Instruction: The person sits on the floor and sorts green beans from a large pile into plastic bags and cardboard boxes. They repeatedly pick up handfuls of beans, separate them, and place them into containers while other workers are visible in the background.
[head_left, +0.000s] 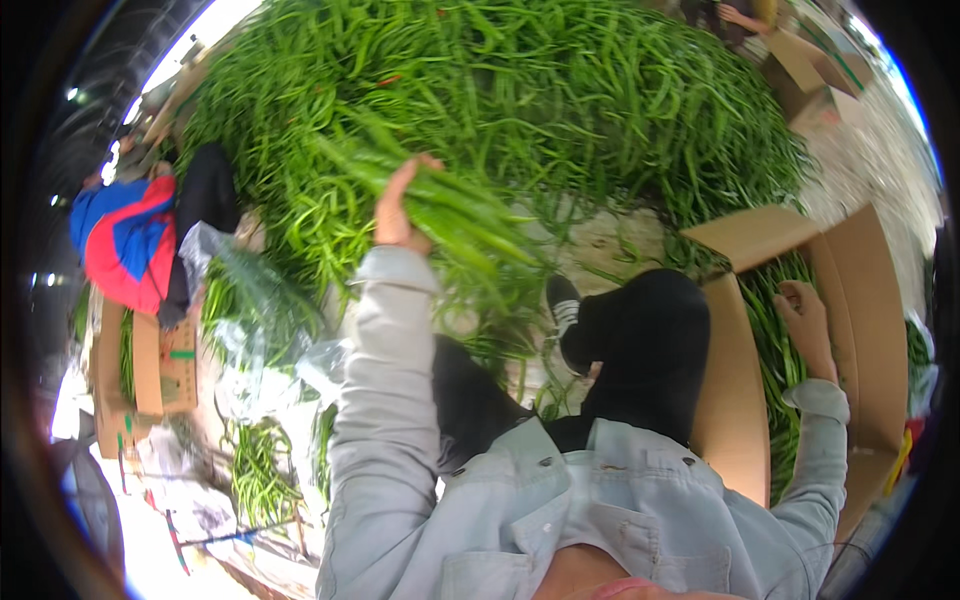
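Note:
My left hand (403, 206) is closed around a bunch of long green chili peppers (469, 217), held over the near edge of a large heap of the same peppers (510, 97). The bunch is slightly blurred. On the right, my right hand (804, 322) is inside an open cardboard box (731, 382), just above green peppers (769, 337) lying in it. Its fingers are curled, and whether they hold a pepper cannot be told. A few red peppers show in the heap.
A person in a red and blue jacket (131, 240) sits at the left beside another cardboard box (176, 367). Clear plastic bags (262, 330) with peppers lie nearby. More cardboard boxes (795, 71) and another person's hand (739, 16) are at the upper right.

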